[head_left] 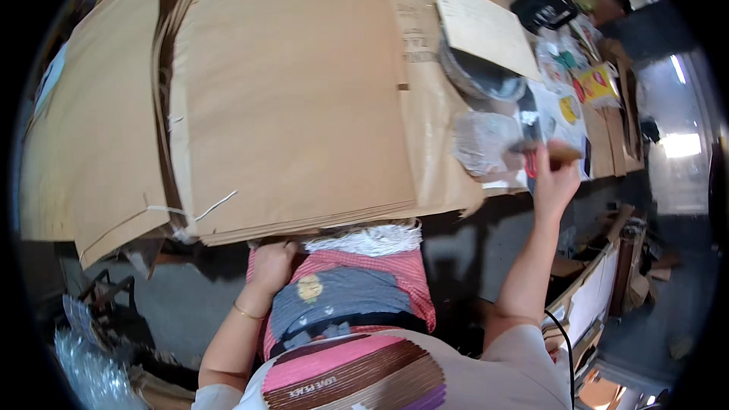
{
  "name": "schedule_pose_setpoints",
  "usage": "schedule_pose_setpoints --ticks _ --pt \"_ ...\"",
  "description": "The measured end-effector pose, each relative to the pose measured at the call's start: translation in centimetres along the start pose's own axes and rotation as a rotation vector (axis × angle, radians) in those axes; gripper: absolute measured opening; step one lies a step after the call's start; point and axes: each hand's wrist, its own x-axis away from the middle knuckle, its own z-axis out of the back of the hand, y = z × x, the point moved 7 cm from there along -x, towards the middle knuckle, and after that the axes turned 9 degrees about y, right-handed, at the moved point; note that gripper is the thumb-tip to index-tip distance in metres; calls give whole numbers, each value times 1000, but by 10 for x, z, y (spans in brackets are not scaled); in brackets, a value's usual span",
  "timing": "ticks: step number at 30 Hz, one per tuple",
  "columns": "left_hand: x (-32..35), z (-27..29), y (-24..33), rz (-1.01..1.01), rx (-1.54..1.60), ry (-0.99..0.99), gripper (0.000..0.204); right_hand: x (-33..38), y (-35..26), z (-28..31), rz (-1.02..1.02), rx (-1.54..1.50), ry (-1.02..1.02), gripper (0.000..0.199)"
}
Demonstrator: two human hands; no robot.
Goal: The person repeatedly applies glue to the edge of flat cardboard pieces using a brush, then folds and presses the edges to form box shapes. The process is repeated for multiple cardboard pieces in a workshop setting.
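My right hand (pixel 557 182) reaches over the right part of the table. It grips a flat brown tool with a darker end (pixel 563 152), smeared by motion, so its exact kind does not show. Just left of it lies a clear plastic bag or wrap (pixel 486 140). My left hand (pixel 274 264) is curled at the table's front edge, over my lap; what its fingers hold, if anything, is hidden. Beside it, a bundle of white strings (pixel 372 238) lies across my lap. A big stack of brown paper sheets (pixel 296 91) is in front of me.
Another brown paper stack (pixel 114 121) with a white string stands on the left. At the right are a round basin (pixel 486 80) under a pale board (pixel 486 26), a black container (pixel 544 6), and a yellow packet (pixel 600 85). Cardboard (pixel 626 266) leans below, on the right.
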Motion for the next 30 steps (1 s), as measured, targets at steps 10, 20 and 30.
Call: schedule_pose_setpoints --ticks 10,20,30 --pt "-1 118 54 -60 -129 497 15 -88 69 -145 -285 -42 -140 30" --pt "52 119 -23 395 -80 -582 8 -107 55 -128 -281 71 -238 42" --pt "45 99 20 356 666 -83 7 -36 -77 -67 -209 -620 -133 10"
